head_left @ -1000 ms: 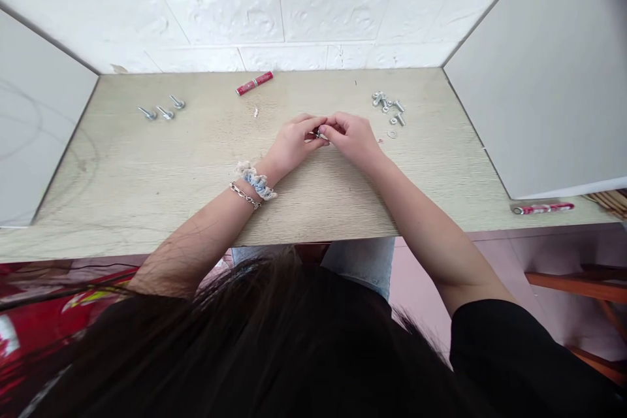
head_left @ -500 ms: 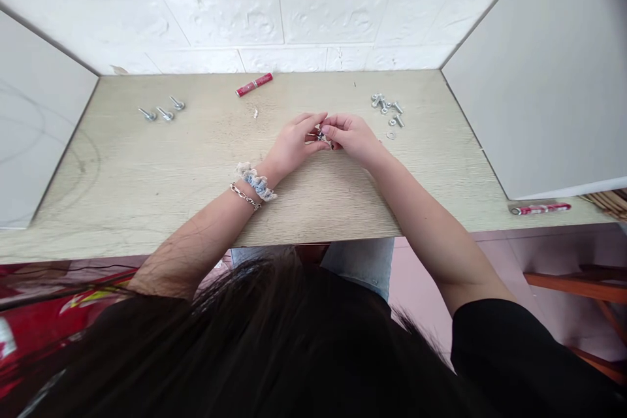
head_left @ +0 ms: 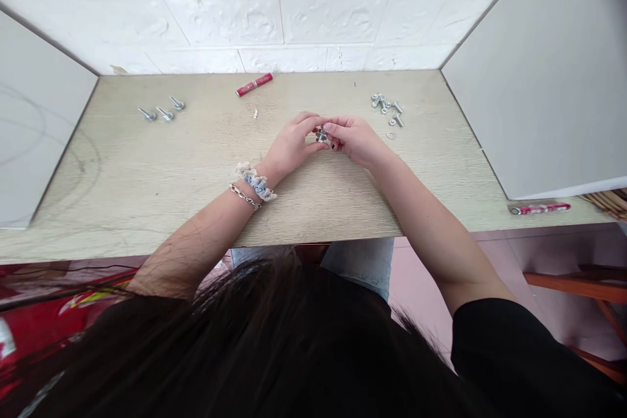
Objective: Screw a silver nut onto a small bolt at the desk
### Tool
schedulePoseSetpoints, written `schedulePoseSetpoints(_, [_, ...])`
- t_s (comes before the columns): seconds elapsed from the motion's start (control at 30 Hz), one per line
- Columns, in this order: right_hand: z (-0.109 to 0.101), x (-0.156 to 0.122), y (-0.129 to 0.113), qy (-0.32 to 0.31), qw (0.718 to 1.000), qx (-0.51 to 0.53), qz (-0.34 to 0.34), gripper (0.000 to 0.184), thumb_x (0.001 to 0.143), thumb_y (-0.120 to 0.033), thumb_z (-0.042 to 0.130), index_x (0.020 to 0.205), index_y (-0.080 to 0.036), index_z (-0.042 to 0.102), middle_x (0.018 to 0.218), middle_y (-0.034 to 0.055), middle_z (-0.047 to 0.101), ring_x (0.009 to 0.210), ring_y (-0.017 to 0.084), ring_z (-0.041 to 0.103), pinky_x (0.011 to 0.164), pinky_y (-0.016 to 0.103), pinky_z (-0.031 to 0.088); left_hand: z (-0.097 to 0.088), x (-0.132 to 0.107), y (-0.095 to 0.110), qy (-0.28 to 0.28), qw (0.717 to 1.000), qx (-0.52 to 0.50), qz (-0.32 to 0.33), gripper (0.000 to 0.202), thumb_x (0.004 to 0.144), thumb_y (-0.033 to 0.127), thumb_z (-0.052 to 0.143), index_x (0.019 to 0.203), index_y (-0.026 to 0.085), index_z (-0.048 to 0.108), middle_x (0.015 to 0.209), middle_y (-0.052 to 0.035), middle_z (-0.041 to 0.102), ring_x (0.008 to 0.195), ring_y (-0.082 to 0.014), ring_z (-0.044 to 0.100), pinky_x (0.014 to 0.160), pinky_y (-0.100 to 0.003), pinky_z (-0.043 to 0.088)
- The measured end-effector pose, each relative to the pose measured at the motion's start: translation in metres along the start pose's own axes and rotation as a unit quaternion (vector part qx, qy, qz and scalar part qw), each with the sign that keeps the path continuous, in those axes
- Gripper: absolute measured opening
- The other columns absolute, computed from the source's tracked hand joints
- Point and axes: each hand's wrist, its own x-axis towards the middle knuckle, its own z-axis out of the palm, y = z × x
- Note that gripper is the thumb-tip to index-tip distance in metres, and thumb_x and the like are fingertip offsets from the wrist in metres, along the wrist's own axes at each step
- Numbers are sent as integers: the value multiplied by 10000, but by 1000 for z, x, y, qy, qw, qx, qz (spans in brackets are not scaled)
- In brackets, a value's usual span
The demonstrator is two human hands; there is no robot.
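Observation:
Above the middle of the tabletop, my left hand holds a small silver bolt between its thumb and fingers. The bolt stands roughly upright, with wider metal parts on it; whether these are nuts or washers I cannot make out. My right hand is closed in a pinch at the bolt's upper end, and its fingertips partly hide it. To the right lies a loose group of bolts and nuts, with a flat washer just in front. On the left, three bolts with parts on their shanks lie apart.
A red tube and a small white scrap lie toward the back of the table. Another red tube is at the front right. Pale panels flank both sides, and a white brick-patterned wall stands behind.
My right hand has shifted very slightly, and its fingers have moved on the bolt's top. More of the bolt shows between my hands now. The loose parts stay where they were.

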Motion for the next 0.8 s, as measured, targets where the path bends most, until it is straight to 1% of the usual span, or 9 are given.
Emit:
schedulePoseSetpoints(0.1, [3, -2, -5, 7, 1000, 12, 28, 201, 821, -322, 725, 771, -150, 634, 581, -49, 504, 504, 55, 416, 518, 212, 354, 1, 0, -2, 12, 1000, 12, 1, 323, 811, 249, 707, 1121, 181, 642, 1142, -72, 647, 1044, -198, 605, 960, -360, 489])
schedulePoseSetpoints(0.23, [8, -7, -15, 19, 997, 38, 67, 218, 896, -288, 633, 738, -143, 595, 580, -35, 521, 477, 44, 408, 479, 190, 340, 3, 0, -7, 37, 999, 11, 16, 265, 832, 268, 701, 1076, 184, 637, 1107, -64, 656, 998, -175, 617, 924, -332, 505])
schedulePoseSetpoints(0.3, [8, -10, -17, 9, 995, 47, 90, 220, 922, -317, 597, 782, -146, 602, 553, -50, 482, 452, 40, 362, 459, 183, 323, 4, 0, -8, 46, 999, 14, 24, 259, 830, 278, 711, 1059, 184, 634, 1099, -64, 655, 991, -172, 620, 922, -331, 507])
schedulePoseSetpoints(0.37, [7, -11, -18, -7, 993, 52, 108, 244, 932, -368, 578, 818, -155, 608, 516, -70, 411, 437, 43, 316, 446, 179, 308, 4, 0, -8, 48, 998, 23, 30, 262, 824, 294, 722, 1046, 187, 633, 1108, -64, 649, 1007, -178, 618, 934, -341, 505])
schedulePoseSetpoints(0.43, [6, -11, -19, -21, 992, 58, 114, 270, 936, -403, 566, 816, -163, 598, 502, -78, 358, 438, 49, 304, 436, 179, 292, 4, -1, -7, 46, 998, 33, 33, 273, 821, 315, 728, 1043, 190, 630, 1120, -65, 641, 1030, -186, 613, 946, -352, 502])
schedulePoseSetpoints(0.53, [4, -13, -21, -28, 990, 68, 123, 287, 948, -397, 543, 768, -173, 551, 508, -78, 328, 443, 53, 296, 428, 180, 276, 4, -1, -6, 44, 998, 42, 34, 285, 822, 336, 726, 1046, 192, 623, 1128, -66, 636, 1049, -194, 605, 951, -360, 499])
schedulePoseSetpoints(0.67, [6, -18, -30, -40, 985, 63, 154, 325, 965, -396, 509, 722, -181, 490, 509, -81, 301, 436, 51, 254, 429, 179, 279, 5, 0, -10, 48, 998, 41, 30, 280, 821, 341, 726, 1030, 192, 615, 1116, -65, 638, 1038, -193, 604, 936, -359, 500])
schedulePoseSetpoints(0.73, [6, -19, -33, -43, 984, 64, 161, 331, 965, -418, 504, 734, -181, 493, 506, -85, 283, 431, 50, 244, 431, 178, 284, 5, 1, -12, 53, 997, 42, 23, 279, 818, 328, 729, 1029, 191, 608, 1109, -63, 638, 1034, -193, 605, 932, -361, 501])
schedulePoseSetpoints(0.8, [7, -19, -33, -40, 983, 70, 165, 325, 959, -448, 506, 777, -179, 528, 504, -89, 273, 425, 52, 245, 433, 181, 293, 5, 1, -13, 58, 997, 42, 15, 280, 815, 307, 731, 1033, 188, 602, 1104, -61, 637, 1035, -194, 604, 931, -363, 499])
